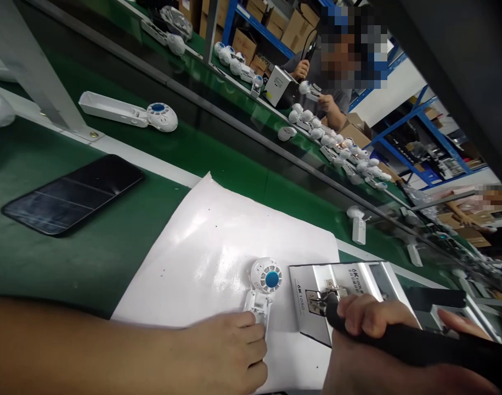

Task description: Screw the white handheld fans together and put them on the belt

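We work at a green bench carrying a white sheet. A black phone lies on the bench, left of the sheet. A metal fixture sits at the sheet's right edge. Our right hand is clenched around a black tool, its tip on the fixture. Our left hand grasps the handle of a small white fan part lying on the sheet, just beside the fixture.

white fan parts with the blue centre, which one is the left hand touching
The small fan part on the white sheet, under the left hand. The other one lies apart on the green belt.
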The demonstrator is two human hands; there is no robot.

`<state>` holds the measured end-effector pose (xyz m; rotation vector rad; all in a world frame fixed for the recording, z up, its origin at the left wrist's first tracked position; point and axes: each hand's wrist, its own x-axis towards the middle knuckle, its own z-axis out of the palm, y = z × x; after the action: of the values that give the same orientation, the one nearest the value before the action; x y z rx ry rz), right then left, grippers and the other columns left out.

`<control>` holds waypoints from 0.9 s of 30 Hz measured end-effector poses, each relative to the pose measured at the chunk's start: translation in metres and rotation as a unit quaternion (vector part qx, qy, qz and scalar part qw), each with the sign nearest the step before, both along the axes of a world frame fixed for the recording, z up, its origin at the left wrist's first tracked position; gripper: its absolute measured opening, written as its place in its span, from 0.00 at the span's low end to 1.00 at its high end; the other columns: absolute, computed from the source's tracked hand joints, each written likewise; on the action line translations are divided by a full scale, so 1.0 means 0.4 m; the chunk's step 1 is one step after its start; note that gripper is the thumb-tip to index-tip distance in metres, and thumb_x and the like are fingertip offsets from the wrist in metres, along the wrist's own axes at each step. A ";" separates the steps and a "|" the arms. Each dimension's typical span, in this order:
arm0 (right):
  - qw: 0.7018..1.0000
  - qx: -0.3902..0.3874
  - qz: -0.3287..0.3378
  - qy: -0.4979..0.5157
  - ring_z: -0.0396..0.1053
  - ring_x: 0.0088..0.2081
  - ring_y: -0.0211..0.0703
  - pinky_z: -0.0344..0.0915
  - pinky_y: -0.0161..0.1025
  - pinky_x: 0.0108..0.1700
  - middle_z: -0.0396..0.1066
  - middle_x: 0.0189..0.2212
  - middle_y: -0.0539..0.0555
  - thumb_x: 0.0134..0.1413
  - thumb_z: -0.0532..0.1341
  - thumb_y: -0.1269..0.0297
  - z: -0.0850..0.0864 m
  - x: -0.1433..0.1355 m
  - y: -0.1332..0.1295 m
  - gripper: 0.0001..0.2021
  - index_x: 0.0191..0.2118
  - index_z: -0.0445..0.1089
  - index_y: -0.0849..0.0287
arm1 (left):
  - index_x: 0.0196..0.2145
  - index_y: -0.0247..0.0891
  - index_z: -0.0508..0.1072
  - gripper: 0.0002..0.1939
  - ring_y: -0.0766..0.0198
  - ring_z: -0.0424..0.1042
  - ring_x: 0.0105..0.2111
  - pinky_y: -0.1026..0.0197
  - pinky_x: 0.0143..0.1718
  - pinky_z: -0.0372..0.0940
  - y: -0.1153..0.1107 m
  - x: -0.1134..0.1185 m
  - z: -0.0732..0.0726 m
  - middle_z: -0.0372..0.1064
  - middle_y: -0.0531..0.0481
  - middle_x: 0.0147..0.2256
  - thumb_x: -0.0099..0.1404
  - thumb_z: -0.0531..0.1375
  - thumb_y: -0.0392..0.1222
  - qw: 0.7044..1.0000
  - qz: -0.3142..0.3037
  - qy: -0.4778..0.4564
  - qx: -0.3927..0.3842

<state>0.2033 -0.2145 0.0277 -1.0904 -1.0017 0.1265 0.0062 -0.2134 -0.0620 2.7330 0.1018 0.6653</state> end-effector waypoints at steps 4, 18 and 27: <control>0.996 -0.010 0.074 0.056 0.52 0.17 0.40 0.60 0.41 0.20 0.61 0.19 0.41 0.68 0.50 0.32 -0.020 -0.043 0.005 0.27 0.57 0.64 0.47 | 0.39 0.35 0.74 0.07 0.56 0.67 0.37 0.52 0.45 0.64 -0.002 0.003 -0.005 0.71 0.46 0.37 0.73 0.63 0.42 1.000 -0.011 0.002 -0.010; 0.974 -0.060 0.199 0.089 0.52 0.15 0.36 0.62 0.36 0.20 0.62 0.19 0.38 0.66 0.57 0.34 -0.081 -0.088 0.044 0.22 0.48 0.59 0.47 | 0.35 0.37 0.75 0.08 0.58 0.66 0.35 0.53 0.45 0.65 -0.004 0.012 -0.009 0.72 0.47 0.35 0.73 0.63 0.41 0.999 0.009 -0.033 0.002; 0.978 -0.003 0.182 0.103 0.55 0.16 0.35 0.60 0.34 0.19 0.62 0.20 0.40 0.64 0.63 0.45 -0.110 -0.140 0.045 0.20 0.49 0.61 0.52 | 0.33 0.38 0.72 0.10 0.57 0.65 0.32 0.53 0.39 0.62 -0.013 0.024 -0.026 0.70 0.48 0.33 0.70 0.66 0.44 0.991 0.062 -0.041 0.108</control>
<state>0.1474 -0.1967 -0.0162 -0.8708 -1.0042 0.5290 0.0160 -0.2187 -0.0723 2.9187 0.1911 0.8688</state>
